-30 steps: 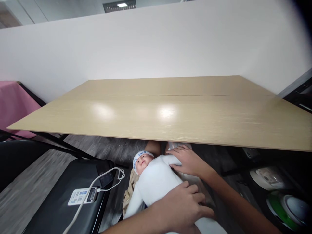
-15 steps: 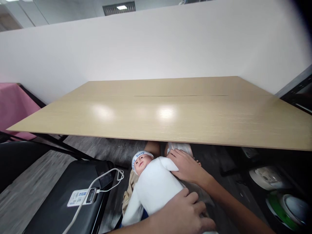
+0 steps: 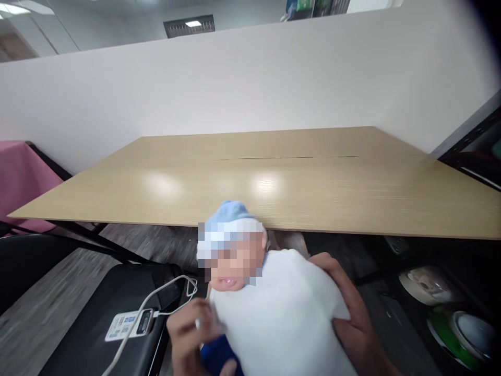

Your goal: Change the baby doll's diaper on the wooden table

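Below the table (image 3: pixel 274 183) edge, both hands clasping a white-wrapped doll (image 3: pixel 274 308), left hand (image 3: pixel 195 334) curled on its side, right hand (image 3: pixel 352 313) cupping the other.

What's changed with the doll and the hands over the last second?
The doll has been lifted from the lap toward the camera, its head now at the table edge. The left hand and right hand shifted from resting on top to gripping its sides. Table, black case and cable stayed put.
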Tool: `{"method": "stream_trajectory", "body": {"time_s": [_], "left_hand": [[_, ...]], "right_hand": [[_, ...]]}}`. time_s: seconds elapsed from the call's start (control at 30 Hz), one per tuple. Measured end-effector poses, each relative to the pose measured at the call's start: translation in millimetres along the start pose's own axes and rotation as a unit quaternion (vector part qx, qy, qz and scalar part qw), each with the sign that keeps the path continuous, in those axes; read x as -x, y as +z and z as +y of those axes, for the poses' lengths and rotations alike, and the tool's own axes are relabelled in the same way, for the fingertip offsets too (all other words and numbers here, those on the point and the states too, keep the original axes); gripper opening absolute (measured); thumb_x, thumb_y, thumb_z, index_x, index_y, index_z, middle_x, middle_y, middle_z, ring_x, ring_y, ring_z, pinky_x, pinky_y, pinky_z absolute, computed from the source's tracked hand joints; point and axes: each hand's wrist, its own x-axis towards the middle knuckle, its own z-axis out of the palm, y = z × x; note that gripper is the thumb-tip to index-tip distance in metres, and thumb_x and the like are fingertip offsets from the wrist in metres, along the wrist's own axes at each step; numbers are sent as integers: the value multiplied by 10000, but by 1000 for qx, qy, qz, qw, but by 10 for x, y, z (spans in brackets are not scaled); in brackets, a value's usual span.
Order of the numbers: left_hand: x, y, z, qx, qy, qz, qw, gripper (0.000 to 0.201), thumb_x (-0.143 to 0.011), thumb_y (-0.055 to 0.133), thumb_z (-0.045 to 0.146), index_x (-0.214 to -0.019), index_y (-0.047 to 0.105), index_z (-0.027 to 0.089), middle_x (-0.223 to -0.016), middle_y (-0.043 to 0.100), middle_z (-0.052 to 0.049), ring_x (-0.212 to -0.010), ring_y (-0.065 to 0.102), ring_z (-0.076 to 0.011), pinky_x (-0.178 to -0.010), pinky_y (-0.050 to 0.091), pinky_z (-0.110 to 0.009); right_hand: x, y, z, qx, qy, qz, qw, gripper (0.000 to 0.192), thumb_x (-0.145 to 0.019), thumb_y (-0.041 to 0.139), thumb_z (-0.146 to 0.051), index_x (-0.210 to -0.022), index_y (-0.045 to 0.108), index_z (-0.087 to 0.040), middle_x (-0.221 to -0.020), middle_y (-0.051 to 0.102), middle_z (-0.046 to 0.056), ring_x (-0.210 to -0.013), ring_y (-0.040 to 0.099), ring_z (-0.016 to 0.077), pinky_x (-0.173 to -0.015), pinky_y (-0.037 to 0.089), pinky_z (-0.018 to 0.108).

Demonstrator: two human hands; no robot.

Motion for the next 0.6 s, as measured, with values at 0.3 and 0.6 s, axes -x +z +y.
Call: {"method": "stream_trajectory", "body": {"time_s": [0.3, 0.6], "left_hand": [[-1018, -346, -324, 94, -136, -53, 985, 582, -977, 761, 421, -1498, 547, 275, -1403, 772, -88, -1220, 773, -342, -1020, 618, -457], [-2114, -554, -578, 39, -40, -95, 994, 635, -1007, 711, 643, -1481, 609, 233, -1397, 781, -110, -1211, 750, -343, -1026, 568, -426]], "right_hand": [[-484, -383, 92, 89, 53, 92, 990, 318, -857, 665, -326, -1170, 712, -298, -1109, 768, 36, -978, 715, 309, -809, 567, 383], [-1228, -1085, 480, 455, -111, 20, 883, 342, -990, 670, -441, -1243, 760, -227, -1235, 800, 140, -1137, 726, 398, -973, 545, 509]]}}
